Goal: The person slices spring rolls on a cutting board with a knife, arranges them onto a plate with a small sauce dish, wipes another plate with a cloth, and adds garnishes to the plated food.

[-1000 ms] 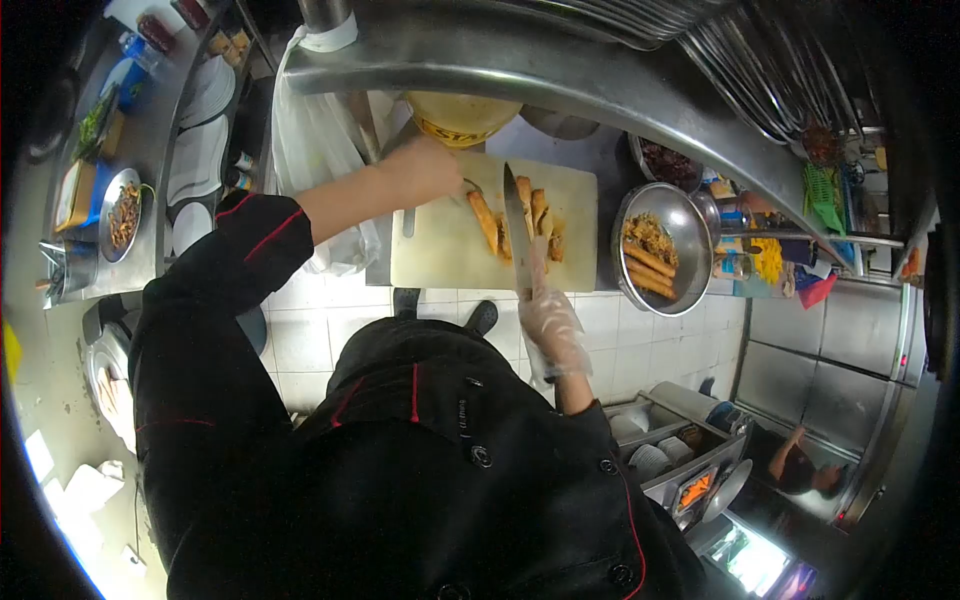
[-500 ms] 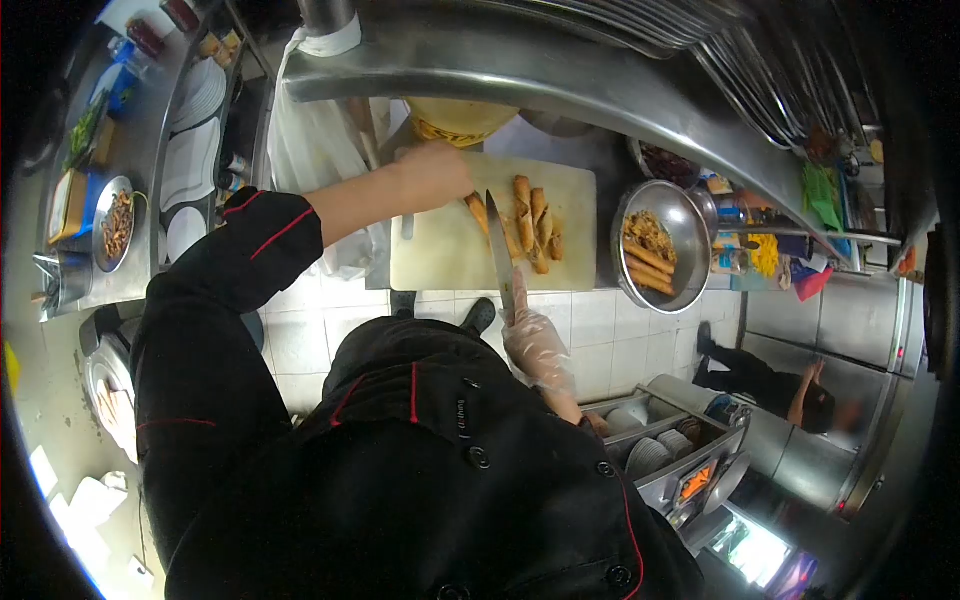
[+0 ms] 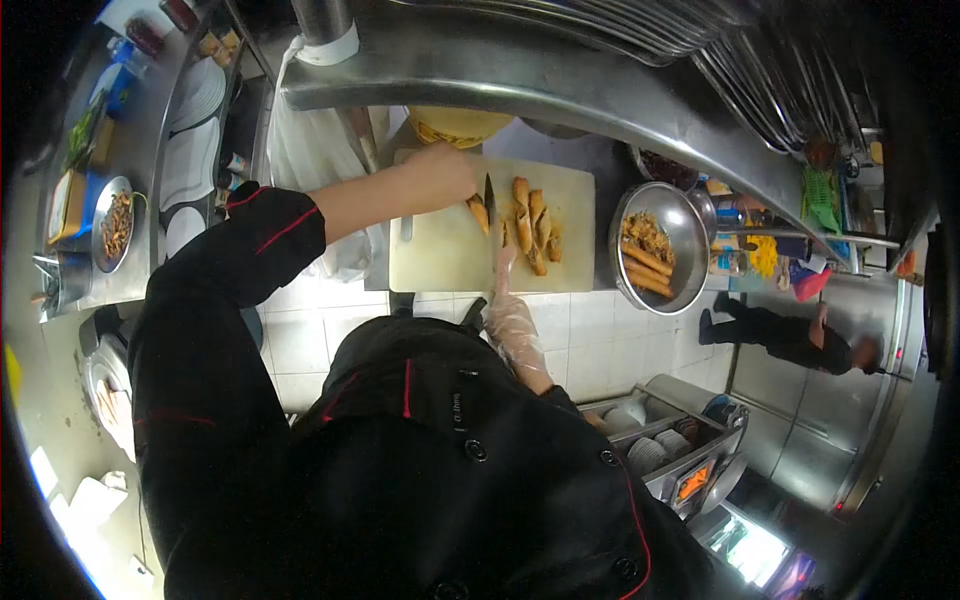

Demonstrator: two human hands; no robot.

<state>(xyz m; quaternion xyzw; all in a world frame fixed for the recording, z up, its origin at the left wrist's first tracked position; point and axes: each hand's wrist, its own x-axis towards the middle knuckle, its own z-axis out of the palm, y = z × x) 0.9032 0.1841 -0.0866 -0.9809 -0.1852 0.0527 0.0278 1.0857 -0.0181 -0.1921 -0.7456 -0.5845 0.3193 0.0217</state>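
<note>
My right hand [image 3: 514, 328], in a clear plastic glove, grips a kitchen knife [image 3: 492, 225] with its forefinger stretched along the blade. The blade stands edge-down across a fried spring roll [image 3: 478, 212] on a pale cutting board [image 3: 435, 255]. At the roll's far end is my bare left hand [image 3: 440, 174], its fingers closed on it and partly hiding it. Right of the knife lie several cut spring roll pieces [image 3: 538, 222], grouped together on the board.
A steel bowl [image 3: 700, 235] beside the board holds whole rolls and shredded filling. Behind the board sits a yellow-patterned container [image 3: 460, 120]. A steel shelf [image 3: 480, 85] overhangs the counter. Another person [image 3: 790, 335] stands at the right; stacked plates [image 3: 200, 95] are at left.
The knife has turned more upright and lies over the roll, with my right hand shifted slightly left. My left hand stays near the same spot. The other person has moved and now stands straighter.
</note>
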